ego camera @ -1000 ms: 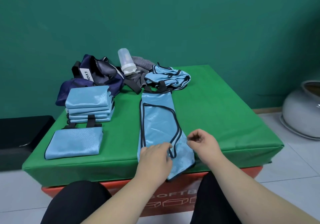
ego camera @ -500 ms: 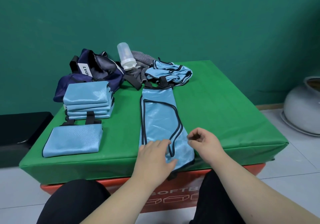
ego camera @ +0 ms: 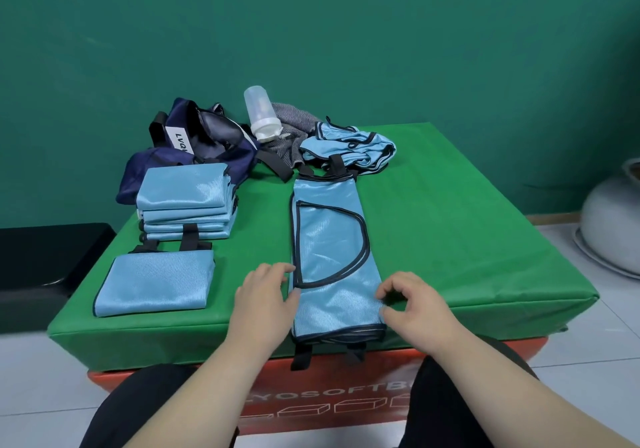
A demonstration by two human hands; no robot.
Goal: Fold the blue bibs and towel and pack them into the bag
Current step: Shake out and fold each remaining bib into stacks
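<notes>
Bibs lay across the green table [ego camera: 467,239], in several states. At the far left a black bench [ego camera: 52,257] ran out of the picture. On the table's near left corner was a single folded bib [ego camera: 156,285], its black straps pointing away. Just behind it stood a stack of folded bibs [ego camera: 185,205]; how many it held was hard to count. The stack hid part of the dark blue bag [ego camera: 207,149] behind it, whose white label was only partly readable. Right of the bag a clear bottle [ego camera: 261,113] leaned on a crumpled grey cloth [ego camera: 294,136]; whether this was the towel could not be told.

The left hand [ego camera: 266,295] was loosely spread, thumb touching the left edge of the long bib [ego camera: 329,239]. That bib lay folded into a narrow strip in the middle of the table. Its near end hung over the front edge and two black straps dangled below. Behind its far end sat a heap of loose bibs [ego camera: 349,146], too tangled to count.

The right hand [ego camera: 415,305], fingers curled, pinched the long bib's right edge. Beneath the table a red box [ego camera: 346,402] showed lettering partly covered by the person's legs. At the far right a grey pot [ego camera: 613,215] was cut off by the frame.
</notes>
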